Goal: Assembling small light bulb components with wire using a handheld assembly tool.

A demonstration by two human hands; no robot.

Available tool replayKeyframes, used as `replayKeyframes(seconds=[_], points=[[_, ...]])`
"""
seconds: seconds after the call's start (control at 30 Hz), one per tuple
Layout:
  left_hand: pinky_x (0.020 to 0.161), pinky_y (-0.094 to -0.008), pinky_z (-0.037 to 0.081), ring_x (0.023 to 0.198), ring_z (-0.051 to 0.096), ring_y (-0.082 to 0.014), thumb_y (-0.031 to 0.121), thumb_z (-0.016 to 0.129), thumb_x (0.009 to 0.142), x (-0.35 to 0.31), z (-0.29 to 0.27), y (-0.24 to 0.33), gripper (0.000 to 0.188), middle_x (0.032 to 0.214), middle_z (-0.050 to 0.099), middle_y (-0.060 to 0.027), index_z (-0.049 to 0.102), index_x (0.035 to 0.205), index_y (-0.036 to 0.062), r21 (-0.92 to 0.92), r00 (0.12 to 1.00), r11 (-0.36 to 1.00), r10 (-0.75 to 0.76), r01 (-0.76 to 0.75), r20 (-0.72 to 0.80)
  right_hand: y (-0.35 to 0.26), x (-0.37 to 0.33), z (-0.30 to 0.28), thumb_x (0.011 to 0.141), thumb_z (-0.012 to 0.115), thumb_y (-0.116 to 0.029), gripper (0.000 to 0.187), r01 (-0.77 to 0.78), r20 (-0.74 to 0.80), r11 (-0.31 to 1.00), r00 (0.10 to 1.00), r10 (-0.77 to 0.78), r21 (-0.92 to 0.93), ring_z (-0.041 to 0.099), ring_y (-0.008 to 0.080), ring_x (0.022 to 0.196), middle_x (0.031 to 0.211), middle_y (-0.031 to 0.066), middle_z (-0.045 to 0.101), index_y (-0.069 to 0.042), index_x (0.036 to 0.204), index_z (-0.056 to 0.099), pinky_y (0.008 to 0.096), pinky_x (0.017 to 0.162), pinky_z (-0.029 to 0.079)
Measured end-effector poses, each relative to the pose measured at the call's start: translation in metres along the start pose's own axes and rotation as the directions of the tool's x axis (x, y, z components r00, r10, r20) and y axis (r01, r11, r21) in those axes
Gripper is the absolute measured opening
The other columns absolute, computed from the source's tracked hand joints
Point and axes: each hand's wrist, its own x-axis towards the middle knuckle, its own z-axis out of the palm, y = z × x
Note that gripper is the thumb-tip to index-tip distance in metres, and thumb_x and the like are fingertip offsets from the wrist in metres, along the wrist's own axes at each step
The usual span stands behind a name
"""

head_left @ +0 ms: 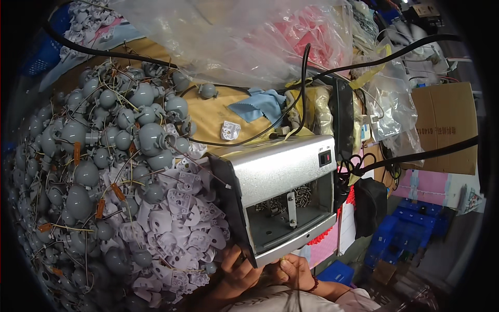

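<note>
Silver metal box (280, 169) just beyond right fingers (287, 268), pinched together by its front edge; can't tell on what. Left fingers (243, 271) curled by its near-left corner, closure and hold unclear. White plastic parts (179, 234), grey round housings (150, 139) heaped left of left fingers.

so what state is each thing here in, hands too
Left hand: fingers curled by the machine's lower corner; grip unclear
Right hand: fingers bent near the machine's front edge; anything held unclear
Silver machine: upright, front window uncovered
Power switch: position unclear
Screws: loose inside the machine
Grey round parts: heaped, wires trailing
White plastic pieces: piled loosely
Blue cloth: rumpled
Clear plastic bag: crumpled
</note>
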Motion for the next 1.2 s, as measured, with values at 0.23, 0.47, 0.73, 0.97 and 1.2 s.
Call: replayKeyframes(seconds=[0.23, 0.47, 0.73, 0.97, 1.2], points=[[0.083, -0.0481, 0.05, 0.122, 0.043, -0.0347, 0.014, 0.078, 0.079, 0.002, 0.003, 0.004, 0.018, 0.123, 0.047, 0.0009, 0.071, 0.096, 0.0111, 0.01, 1.0, 1.0, 0.001, -0.001, -0.031, -0.002, 0.009, 0.01, 0.109, 0.047, -0.018, 0.031, 0.043, -0.06, 0.997, 0.997, -0.039, 0.068, 0.038, 0.0063, 0.059, 0.068, -0.001, 0.047, 0.004, 0.128, 0.058, 0.0224, 0.057, 0.034], [0.082, -0.0493, 0.052, 0.121, 0.047, -0.0348, 0.018, 0.077, 0.077, -0.001, 0.01, 0.0, 0.016, 0.118, 0.05, 0.001, 0.071, 0.09, 0.0135, 0.009, 0.996, 1.0, 0.007, -0.006, -0.087, -0.007, 0.013, 0.0, 0.109, 0.045, -0.02, 0.032, 0.034, 0.021, 0.999, 0.999, -0.033, -0.031, 0.038, 0.0062, 0.061, 0.068, -0.002, 0.047, 0.002, 0.128, 0.059, 0.023, 0.06, 0.038], [0.089, -0.0448, 0.05, 0.119, 0.045, -0.0315, 0.008, 0.081, 0.073, 0.013, -0.005, -0.002, 0.03, 0.127, 0.047, -0.0013, 0.069, 0.099, 0.0136, -0.063, 0.998, 0.998, 0.012, -0.009, 0.057, -0.004, 0.006, -0.009, 0.11, 0.045, -0.021, 0.031, 0.027, 0.079, 0.999, 0.996, -0.029, 0.021, 0.038, 0.0061, 0.062, 0.07, -0.0025, 0.047, 0.003, 0.124, 0.059, 0.0236, 0.062, 0.038], [0.082, -0.0473, 0.05, 0.118, 0.048, -0.0319, 0.021, 0.075, 0.076, 0.005, 0.006, 0.0, 0.013, 0.115, 0.049, 0.002, 0.067, 0.084, 0.0133, 0.042, 0.997, 0.999, -0.006, 0.009, -0.083, 0.012, -0.013, -0.012, 0.108, 0.047, -0.017, 0.027, -0.022, -0.043, 0.996, 0.999, 0.018, -0.09, 0.039, 0.0047, 0.063, 0.072, -0.0021, 0.051, 0.002, 0.121, 0.06, 0.0215, 0.059, 0.034], [0.079, -0.0505, 0.049, 0.118, 0.047, -0.0349, 0.021, 0.075, 0.076, -0.01, 0.015, -0.004, 0.015, 0.115, 0.048, -0.0008, 0.066, 0.084, 0.0116, -0.074, 0.998, 0.997, 0.021, -0.025, -0.059, 0.023, -0.035, -0.03, 0.109, 0.045, -0.016, 0.03, -0.116, -0.06, 0.984, 0.992, 0.109, -0.137, 0.04, 0.0051, 0.063, 0.072, -0.0021, 0.048, 0.002, 0.128, 0.059, 0.0206, 0.059, 0.034]])
